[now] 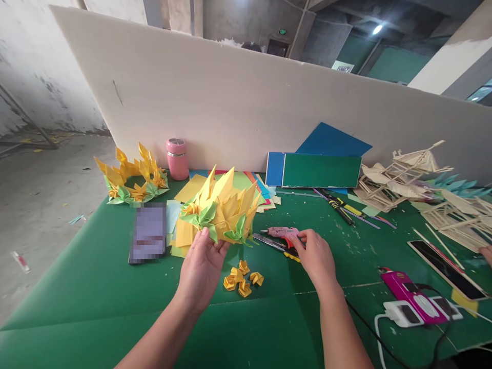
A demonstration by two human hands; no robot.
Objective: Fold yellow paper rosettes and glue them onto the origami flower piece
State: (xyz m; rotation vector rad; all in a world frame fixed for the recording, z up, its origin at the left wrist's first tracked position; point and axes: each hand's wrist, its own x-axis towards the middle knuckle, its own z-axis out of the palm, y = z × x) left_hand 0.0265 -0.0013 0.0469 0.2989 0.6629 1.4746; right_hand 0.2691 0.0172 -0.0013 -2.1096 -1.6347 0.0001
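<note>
My left hand (202,269) holds up a folded paper crown (225,202) by its lower edge, with the thumb in front. The crown has yellow pointed pieces, green leaves and an orange flower at its left end. My right hand (317,256) is closed at the rear of a pink hot glue gun (283,233), whose nozzle points left. Partly under the gun lies a utility knife (269,242). Several small folded yellow paper flowers (238,279) sit in a cluster on the table between my forearms.
On the green table (107,271), a second paper crown (136,177), a pink flask (177,160) and a phone (148,233) stand left. Coloured paper (194,187) lies behind. Pliers (340,205), wooden models (388,184), a power strip (413,297) and another phone (446,269) are right.
</note>
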